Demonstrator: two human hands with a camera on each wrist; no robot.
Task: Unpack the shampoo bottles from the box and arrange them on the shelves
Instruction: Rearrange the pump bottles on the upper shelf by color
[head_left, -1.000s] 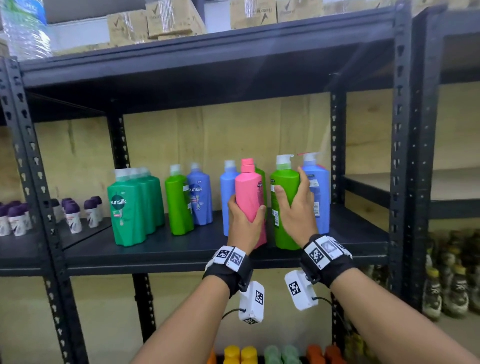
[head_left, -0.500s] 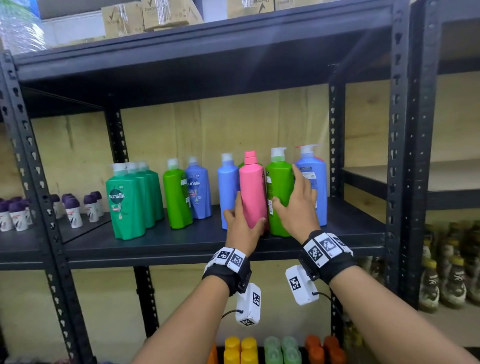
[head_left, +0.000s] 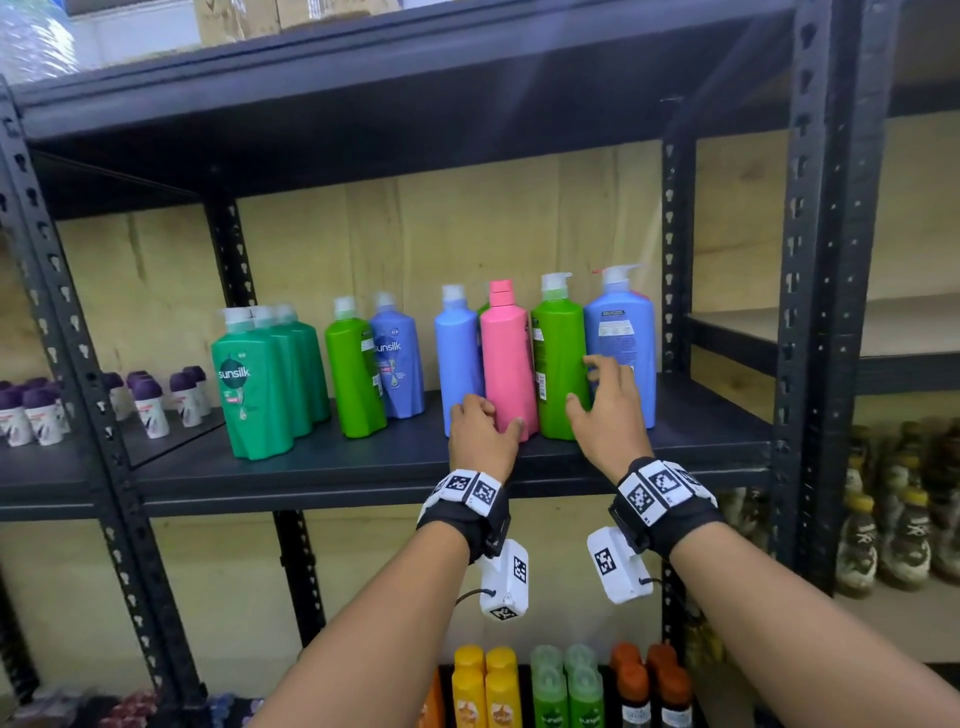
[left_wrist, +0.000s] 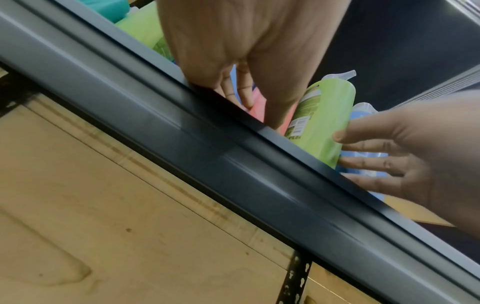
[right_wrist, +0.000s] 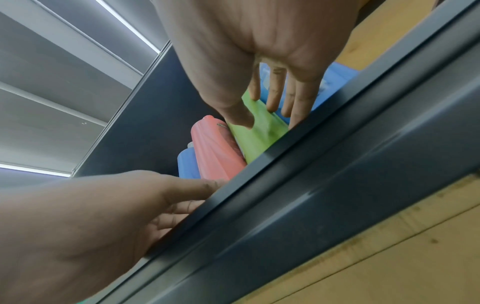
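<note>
Pink bottle (head_left: 508, 358) upright, left hand (head_left: 483, 434) at base (shelved)

The shelf (head_left: 322, 470) is dark grey metal, set against a pale tan wooden back wall (head_left: 467, 228). On it stands a pink bottle (head_left: 508, 358) with a pink cap, between a light blue bottle (head_left: 457, 353) with a white cap and a bright green bottle (head_left: 558, 358) with a white pump. Further right is a blue bottle (head_left: 621, 338) with a white label. To the left stand teal bottles (head_left: 254, 384) with white lettering, another bright green bottle (head_left: 353, 374) and a blue-violet bottle (head_left: 397, 364). Small white bottles (head_left: 150, 410) have purple caps. Both wristbands (head_left: 470, 501) are black with black-and-white square patterns. Below are yellow bottles (head_left: 485, 686) and orange-capped bottles (head_left: 649, 680)
</note>
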